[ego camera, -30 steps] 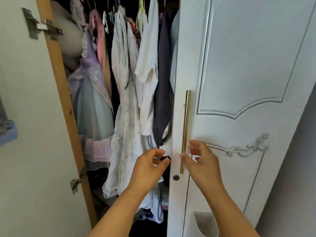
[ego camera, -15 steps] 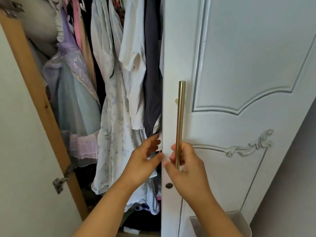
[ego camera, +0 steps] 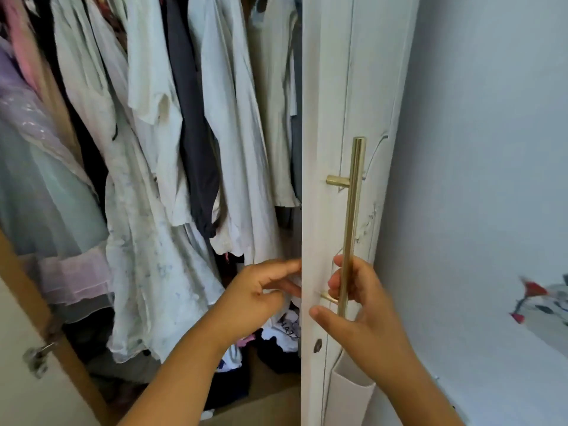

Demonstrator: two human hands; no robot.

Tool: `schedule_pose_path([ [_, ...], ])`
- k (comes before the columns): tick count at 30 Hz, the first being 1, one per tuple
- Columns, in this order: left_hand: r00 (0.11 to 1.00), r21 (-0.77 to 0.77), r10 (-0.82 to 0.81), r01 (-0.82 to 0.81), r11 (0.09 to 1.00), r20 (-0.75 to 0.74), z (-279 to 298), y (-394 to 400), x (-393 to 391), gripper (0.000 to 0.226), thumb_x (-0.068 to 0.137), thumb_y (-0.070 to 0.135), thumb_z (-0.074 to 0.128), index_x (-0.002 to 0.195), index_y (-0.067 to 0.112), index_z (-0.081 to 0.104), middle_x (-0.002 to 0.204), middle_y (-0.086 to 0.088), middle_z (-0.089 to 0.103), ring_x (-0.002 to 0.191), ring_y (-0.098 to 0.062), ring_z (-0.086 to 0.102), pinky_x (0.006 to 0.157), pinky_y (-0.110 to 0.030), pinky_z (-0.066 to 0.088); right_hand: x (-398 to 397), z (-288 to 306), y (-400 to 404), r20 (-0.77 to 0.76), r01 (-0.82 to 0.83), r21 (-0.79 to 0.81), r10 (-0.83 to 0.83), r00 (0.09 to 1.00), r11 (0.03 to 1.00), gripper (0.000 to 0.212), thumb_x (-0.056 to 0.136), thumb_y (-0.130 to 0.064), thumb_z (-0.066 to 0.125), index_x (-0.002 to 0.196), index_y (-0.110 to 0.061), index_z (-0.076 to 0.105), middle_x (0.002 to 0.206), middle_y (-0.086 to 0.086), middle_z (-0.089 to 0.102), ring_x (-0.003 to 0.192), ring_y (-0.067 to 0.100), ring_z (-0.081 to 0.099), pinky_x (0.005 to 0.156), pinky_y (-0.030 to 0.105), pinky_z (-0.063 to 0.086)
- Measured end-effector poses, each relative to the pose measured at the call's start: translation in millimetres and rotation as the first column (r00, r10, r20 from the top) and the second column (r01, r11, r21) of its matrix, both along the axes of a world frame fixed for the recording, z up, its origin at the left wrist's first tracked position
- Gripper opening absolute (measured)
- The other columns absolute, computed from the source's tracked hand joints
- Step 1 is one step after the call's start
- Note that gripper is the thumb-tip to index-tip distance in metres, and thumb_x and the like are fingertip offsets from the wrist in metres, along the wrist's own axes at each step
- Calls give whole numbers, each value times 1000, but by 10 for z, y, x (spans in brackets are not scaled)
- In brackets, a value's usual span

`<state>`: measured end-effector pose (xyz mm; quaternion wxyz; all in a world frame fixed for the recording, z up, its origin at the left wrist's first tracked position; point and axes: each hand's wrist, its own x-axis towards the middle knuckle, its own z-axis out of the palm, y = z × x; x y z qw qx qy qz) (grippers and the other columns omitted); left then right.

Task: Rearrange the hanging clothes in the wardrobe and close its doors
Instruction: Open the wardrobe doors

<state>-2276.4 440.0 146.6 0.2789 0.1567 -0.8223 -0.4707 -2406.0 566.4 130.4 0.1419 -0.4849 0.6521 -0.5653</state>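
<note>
1. Since the earlier frame the right door [ego camera: 329, 87] has swung wide open; it now shows nearly edge-on.
2. Right hand [ego camera: 359, 305] curls round the lower end of the brass handle [ego camera: 353, 229]. Left hand [ego camera: 255, 296] hangs loose, holding nothing, fingertips at the door's edge.
3. Hanging clothes [ego camera: 159, 133] crowd left of that door. Progress: early; rearranging not begun, both doors open.
4. Room: wall [ego camera: 476, 149] close behind the door; little swing probably left.
</note>
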Motion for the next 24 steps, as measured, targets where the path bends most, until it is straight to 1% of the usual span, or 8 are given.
schedule_pose_path([
  [4,989,-44,-145,147,988,37,-43,347,-257,76,79,-25,39,124,35,53,125,14,54,106,-4,59,89,-12,44,-118,-81,423,-45,194,9,-194,980,981,73,72,-27,79,124,-49,32,105,-31,50,105,-6,51,74,8,42],
  [6,973,-56,-216,221,974,85,-65,497,-404,81,82,-20,41,123,50,44,126,28,47,111,3,54,93,-9,40,-198,-122,613,-40,296,9,-295,955,955,85,74,-25,78,139,-40,26,125,-26,47,115,0,49,84,8,39],
  [8,950,-75,-271,285,955,155,-89,631,-555,86,86,-13,42,123,64,32,129,36,39,115,7,48,97,-11,39,-262,-126,783,-36,370,15,-369,929,929,88,76,-24,76,143,-38,21,140,-19,39,124,5,44,96,15,37],
  [12,920,-113,-330,359,927,210,-71,908,-831,89,90,-7,41,120,74,21,140,31,29,123,8,40,109,-25,34,-363,-131,1045,-68,504,2,-502,862,864,84,81,-21,72,134,-46,12,131,-25,34,120,-1,38,101,22,31],
  [16,902,-167,-376,413,895,212,-48,1099,-1087,79,94,5,47,121,73,18,144,32,24,130,7,32,112,-27,31,-523,-191,1211,-116,614,-17,-612,782,789,48,82,-26,70,119,-37,39,115,-24,48,107,-1,47,97,22,40],
  [18,926,-225,-343,372,901,158,-55,1139,-1220,71,94,13,52,123,70,22,144,31,26,132,6,30,112,-22,28,-623,-203,1281,-151,622,-2,-616,773,783,29,85,-28,67,105,-37,48,107,-20,58,97,-3,55,86,10,40],
  [20,963,-272,-265,267,925,46,-45,1157,-1340,64,92,17,56,122,65,27,140,28,33,128,7,33,106,-12,30,-734,-193,1353,-123,614,5,-609,783,789,22,87,-22,64,98,-37,51,98,-19,64,89,-7,59,73,2,41],
  [24,980,-323,-83,20,946,-181,14,1116,-1512,55,88,15,62,122,51,39,133,23,38,120,9,39,89,5,30,-943,-164,1453,-75,684,12,-681,728,730,11,89,-23,62,99,-28,61,88,-14,68,80,-1,62,70,13,47],
])
